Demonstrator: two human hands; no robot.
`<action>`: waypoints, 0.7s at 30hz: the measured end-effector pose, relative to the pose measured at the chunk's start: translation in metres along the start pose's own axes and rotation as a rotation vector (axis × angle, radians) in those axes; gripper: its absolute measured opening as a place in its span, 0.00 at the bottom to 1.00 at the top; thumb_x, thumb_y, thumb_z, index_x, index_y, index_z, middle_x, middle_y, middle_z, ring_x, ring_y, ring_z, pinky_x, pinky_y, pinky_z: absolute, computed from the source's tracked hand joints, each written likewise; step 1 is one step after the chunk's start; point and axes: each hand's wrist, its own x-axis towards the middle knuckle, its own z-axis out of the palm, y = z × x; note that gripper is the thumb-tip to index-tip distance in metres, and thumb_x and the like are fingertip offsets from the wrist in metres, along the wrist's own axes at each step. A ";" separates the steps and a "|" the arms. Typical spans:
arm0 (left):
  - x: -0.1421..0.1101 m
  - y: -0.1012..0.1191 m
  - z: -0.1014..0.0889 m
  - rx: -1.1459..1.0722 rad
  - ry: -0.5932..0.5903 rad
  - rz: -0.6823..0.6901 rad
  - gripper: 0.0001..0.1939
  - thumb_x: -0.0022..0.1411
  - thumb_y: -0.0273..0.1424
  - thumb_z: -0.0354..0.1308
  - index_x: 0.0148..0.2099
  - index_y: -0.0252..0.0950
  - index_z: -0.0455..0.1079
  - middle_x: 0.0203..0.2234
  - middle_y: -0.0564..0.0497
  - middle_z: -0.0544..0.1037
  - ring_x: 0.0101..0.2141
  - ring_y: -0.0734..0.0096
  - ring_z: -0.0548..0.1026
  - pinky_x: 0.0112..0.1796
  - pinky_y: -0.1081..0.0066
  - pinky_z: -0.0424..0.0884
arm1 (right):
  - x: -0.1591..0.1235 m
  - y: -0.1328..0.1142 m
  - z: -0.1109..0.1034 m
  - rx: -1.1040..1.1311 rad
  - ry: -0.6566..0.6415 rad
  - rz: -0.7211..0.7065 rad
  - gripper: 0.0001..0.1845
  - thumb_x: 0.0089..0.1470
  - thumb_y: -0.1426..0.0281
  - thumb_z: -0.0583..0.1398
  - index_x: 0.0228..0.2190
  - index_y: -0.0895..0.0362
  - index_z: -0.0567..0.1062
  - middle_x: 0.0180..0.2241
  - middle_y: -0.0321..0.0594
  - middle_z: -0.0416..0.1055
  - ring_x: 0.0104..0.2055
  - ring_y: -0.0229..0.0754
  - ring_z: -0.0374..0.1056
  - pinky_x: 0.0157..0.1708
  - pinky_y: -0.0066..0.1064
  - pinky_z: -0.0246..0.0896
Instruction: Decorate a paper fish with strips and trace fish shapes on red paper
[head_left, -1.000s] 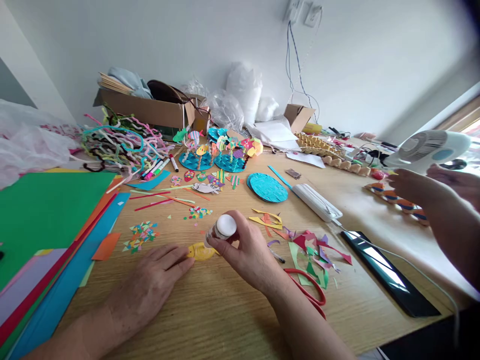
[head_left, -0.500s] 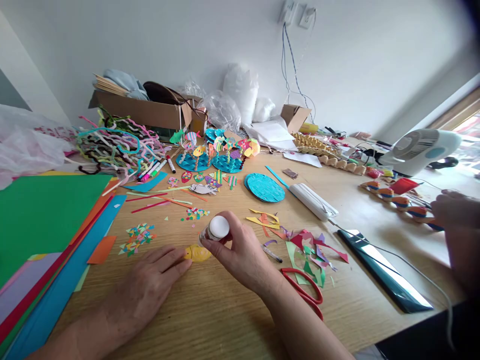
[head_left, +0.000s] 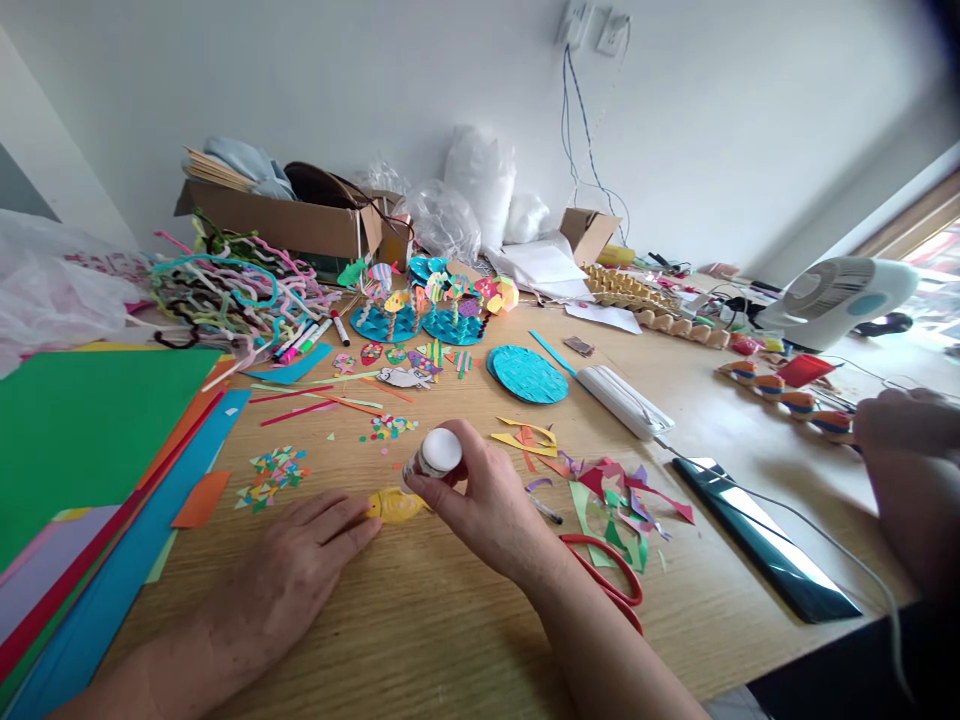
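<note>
Just below the right hand [head_left: 484,505], a thin yellow paper fish [head_left: 394,506] lies flat on the smooth, wood-grained table [head_left: 420,620]. That hand is closed around a white cylindrical tube [head_left: 433,460], its round end tilted up and its lower end close over the fish; whether they touch cannot be told. Left of this grip, the left hand [head_left: 311,550] lies flattened, grasping nothing, fingertips at the fish's near end. Beyond that hand sit tiny angular paper bits [head_left: 274,475]; ahead of the grip, small round paper dots [head_left: 390,427] and, farther off, a ridged blue disc [head_left: 531,375]. To its right are jagged paper scraps [head_left: 600,483] and glossy red handles [head_left: 636,592].
</note>
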 end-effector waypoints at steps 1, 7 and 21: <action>0.001 0.001 -0.001 0.001 0.007 -0.006 0.23 0.56 0.16 0.41 0.46 0.41 0.69 0.41 0.54 0.77 0.42 0.70 0.73 0.42 0.69 0.72 | -0.001 0.000 -0.002 -0.011 0.004 0.011 0.09 0.50 0.67 0.60 0.31 0.55 0.65 0.28 0.35 0.69 0.28 0.38 0.64 0.27 0.27 0.55; 0.004 0.003 -0.004 -0.014 0.025 -0.011 0.23 0.56 0.15 0.42 0.45 0.40 0.70 0.40 0.54 0.77 0.42 0.70 0.73 0.41 0.69 0.72 | -0.004 -0.001 -0.007 -0.026 0.015 0.020 0.08 0.50 0.67 0.60 0.30 0.55 0.65 0.28 0.35 0.69 0.28 0.38 0.64 0.26 0.27 0.55; -0.001 0.001 0.001 -0.033 0.000 -0.031 0.23 0.57 0.16 0.43 0.47 0.41 0.70 0.42 0.53 0.76 0.43 0.69 0.72 0.42 0.67 0.71 | -0.005 0.000 -0.009 -0.061 0.012 0.035 0.08 0.49 0.67 0.60 0.30 0.55 0.65 0.27 0.35 0.70 0.28 0.39 0.64 0.26 0.28 0.54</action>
